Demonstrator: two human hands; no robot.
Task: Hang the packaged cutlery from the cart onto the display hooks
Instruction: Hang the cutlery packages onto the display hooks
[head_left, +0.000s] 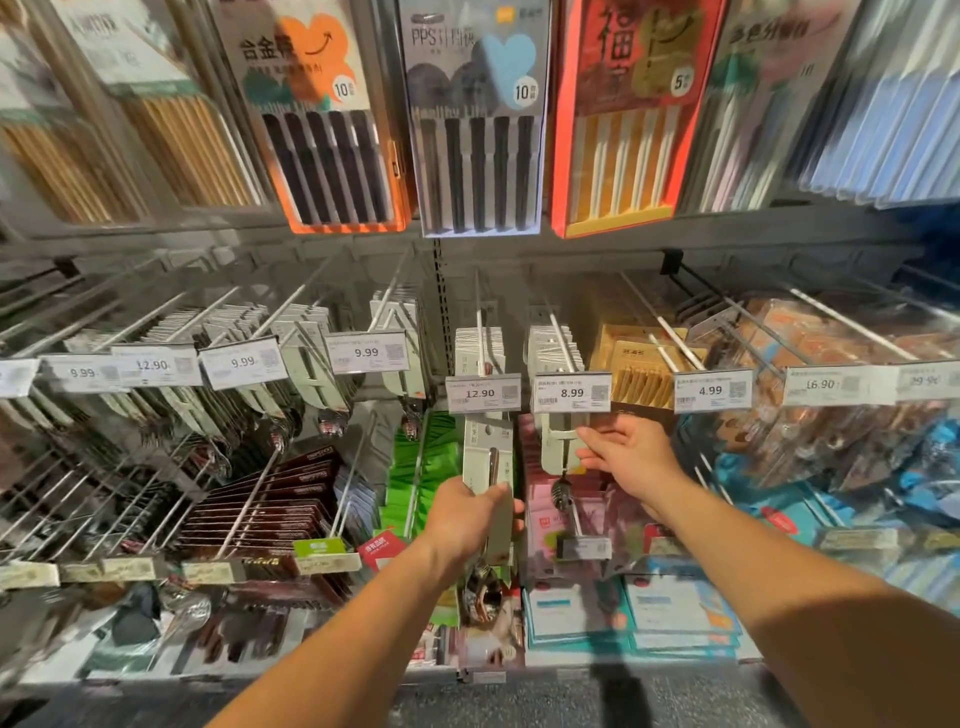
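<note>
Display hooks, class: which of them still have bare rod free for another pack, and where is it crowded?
Bare rod shows on the hook above the 12.90 tag, the one above the 8.99 tag, and the long hook left of the 4.99 tag. Crowded: the far-left hooks and the bagged goods at right.

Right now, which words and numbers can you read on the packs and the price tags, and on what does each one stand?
"PPS" and "10": grey chopstick pack
"10": orange chopstick pack
"5": red chopstick pack
"12.90": price tag above the left hand
"8.99": price tag above the right hand
"4.99": price tag
"9.99": price tag
Chinese titles, small print and lower-shelf tags: too blurred to read.
</note>
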